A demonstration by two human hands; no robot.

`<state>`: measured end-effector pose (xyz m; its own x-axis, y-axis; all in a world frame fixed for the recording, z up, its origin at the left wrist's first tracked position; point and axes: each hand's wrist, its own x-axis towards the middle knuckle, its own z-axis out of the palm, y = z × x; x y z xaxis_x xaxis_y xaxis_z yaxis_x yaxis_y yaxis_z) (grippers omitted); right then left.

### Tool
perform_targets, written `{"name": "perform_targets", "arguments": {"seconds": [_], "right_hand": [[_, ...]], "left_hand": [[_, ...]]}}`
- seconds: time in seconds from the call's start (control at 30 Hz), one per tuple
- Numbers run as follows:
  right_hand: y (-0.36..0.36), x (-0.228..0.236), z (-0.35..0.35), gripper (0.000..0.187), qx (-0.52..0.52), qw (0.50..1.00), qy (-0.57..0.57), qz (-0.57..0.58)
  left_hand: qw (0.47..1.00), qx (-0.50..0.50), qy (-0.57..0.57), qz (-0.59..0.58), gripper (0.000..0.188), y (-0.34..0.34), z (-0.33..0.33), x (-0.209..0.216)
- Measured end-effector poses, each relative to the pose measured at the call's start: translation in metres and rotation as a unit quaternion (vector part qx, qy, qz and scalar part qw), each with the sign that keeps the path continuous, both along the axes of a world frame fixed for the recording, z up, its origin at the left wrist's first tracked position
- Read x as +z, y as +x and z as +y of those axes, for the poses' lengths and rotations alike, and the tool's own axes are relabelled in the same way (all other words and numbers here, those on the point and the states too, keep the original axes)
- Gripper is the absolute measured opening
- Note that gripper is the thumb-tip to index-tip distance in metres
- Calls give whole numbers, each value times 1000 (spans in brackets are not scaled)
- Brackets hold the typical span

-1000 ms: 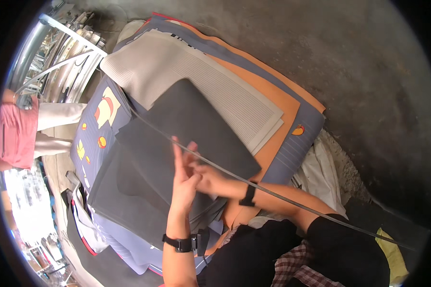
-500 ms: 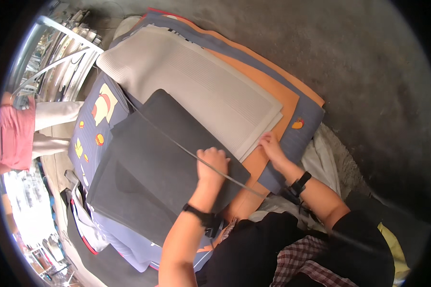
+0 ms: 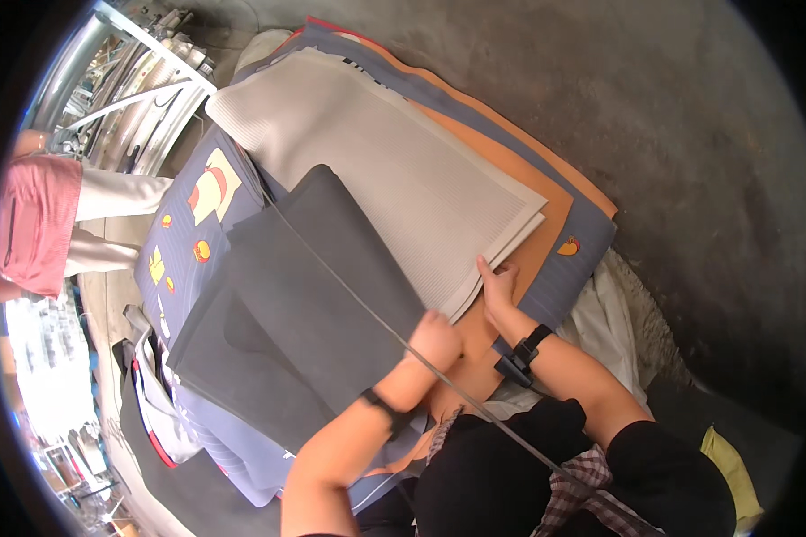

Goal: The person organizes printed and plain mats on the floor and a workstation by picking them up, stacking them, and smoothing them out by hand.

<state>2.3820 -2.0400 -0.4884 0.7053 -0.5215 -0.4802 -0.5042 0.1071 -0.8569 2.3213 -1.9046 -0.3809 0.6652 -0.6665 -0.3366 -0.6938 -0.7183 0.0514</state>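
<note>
A stack of ribbed beige sheets lies across a patterned blue-grey mat and an orange sheet. Beside it on the left, a dark grey sheet overlaps the pile. My right hand is at the near edge of the beige stack, thumb against the edge and fingers curled. My left hand is closed in a fist by the near corners of the dark and beige sheets; whatever is inside it is hidden. A thin grey cord runs diagonally over the dark sheet and past my left hand.
Bare concrete floor extends at the right. A person in a pink garment stands at the far left, near a metal rack of long rolls or rods. Blue-grey mats with cartoon prints lie beneath the sheets.
My left hand has shifted right from the top of the dark sheet toward the beige stack's corner. My right hand has turned, its thumb now raised against the beige edge.
</note>
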Motion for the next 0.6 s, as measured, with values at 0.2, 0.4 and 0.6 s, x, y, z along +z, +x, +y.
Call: {"name": "perform_targets", "arguments": {"seconds": [0.2,0.4,0.6], "right_hand": [[-32,6,3,29,124,948,285,63],[-55,0,27,37,374,811,416,171],[-115,-13,118,59,530,743,298,278]], "left_hand": [[982,63,-154,-87,16,-57,100,69],[970,153,-59,-178,9,-65,152,171],[939,243,-29,-243,11,-82,201,212]]}}
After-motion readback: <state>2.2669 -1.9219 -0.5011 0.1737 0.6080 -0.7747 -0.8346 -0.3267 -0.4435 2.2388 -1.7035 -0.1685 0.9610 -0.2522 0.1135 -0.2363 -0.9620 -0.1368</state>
